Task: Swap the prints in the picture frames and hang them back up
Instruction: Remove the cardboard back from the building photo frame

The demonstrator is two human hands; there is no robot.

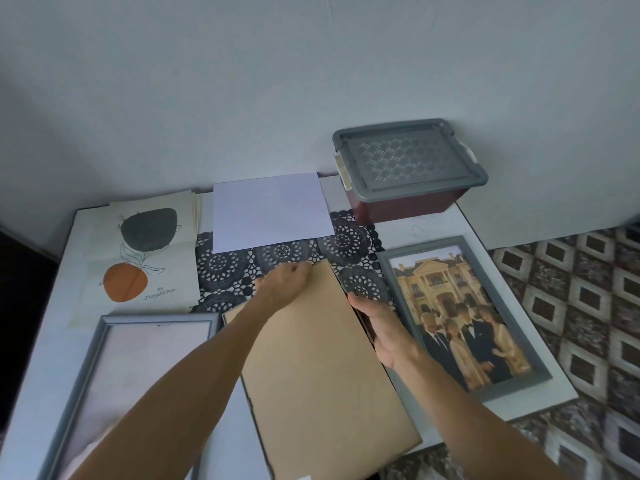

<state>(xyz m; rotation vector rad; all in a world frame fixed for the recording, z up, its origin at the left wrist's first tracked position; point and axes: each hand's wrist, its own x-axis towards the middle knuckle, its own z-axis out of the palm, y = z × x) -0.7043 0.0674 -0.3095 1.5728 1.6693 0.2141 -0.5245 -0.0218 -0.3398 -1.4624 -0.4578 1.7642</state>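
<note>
Left hand [285, 284] has a pinching grip on the backing board [322, 368] at its far corner, right hand [379, 323] clasps the side edge; looks thin, stiff, light, so edges suit it, mid-bench [436, 226] between empty frame [159, 319] and framed photo [460, 317]

a brown backing board [322, 368] lies lengthwise in the middle, its far end raised a little. the left hand [284, 284] pinches its far left corner and the right hand [377, 327] grips its right edge. just right of it a grey frame [519, 386] lies flat, face up, holding a photo print [460, 320] of dressed-up people before a yellow building. at near left lies a second grey frame [93, 348] with no print in it. beyond that one lies a loose creased print [145, 258] with a dark shape, an orange shape and thin leaf lines.
</note>
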